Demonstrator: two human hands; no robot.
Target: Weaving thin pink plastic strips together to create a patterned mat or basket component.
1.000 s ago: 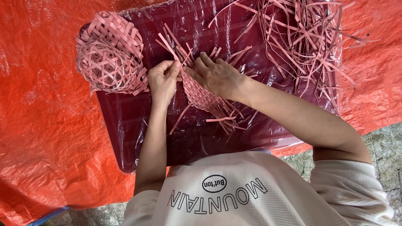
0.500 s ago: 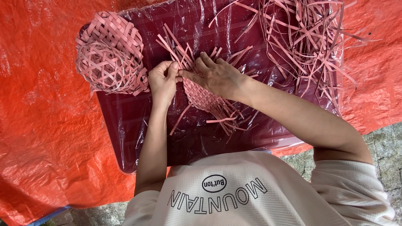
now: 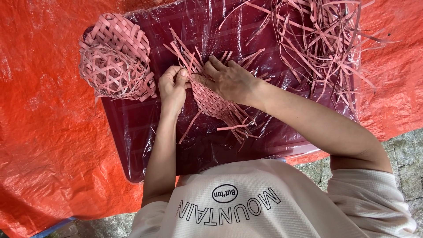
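A small pink woven mat [image 3: 211,100] with loose strip ends lies on a dark maroon board [image 3: 132,132] covered in clear plastic. My left hand [image 3: 172,88] pinches a pink strip at the mat's upper left edge. My right hand [image 3: 229,80] lies flat over the mat's top, fingers pressing on the strips and meeting the left hand. Loose strip ends fan out above both hands and below the mat.
Two finished pink woven baskets [image 3: 115,59] sit stacked at the board's upper left. A heap of loose pink strips [image 3: 321,42] lies at the upper right. An orange tarp [image 3: 44,132] surrounds the board, with grey ground [image 3: 407,145] at the right.
Both hands stay on the woven mat with only small finger shifts at its upper edge. The baskets and strip heap have not moved.
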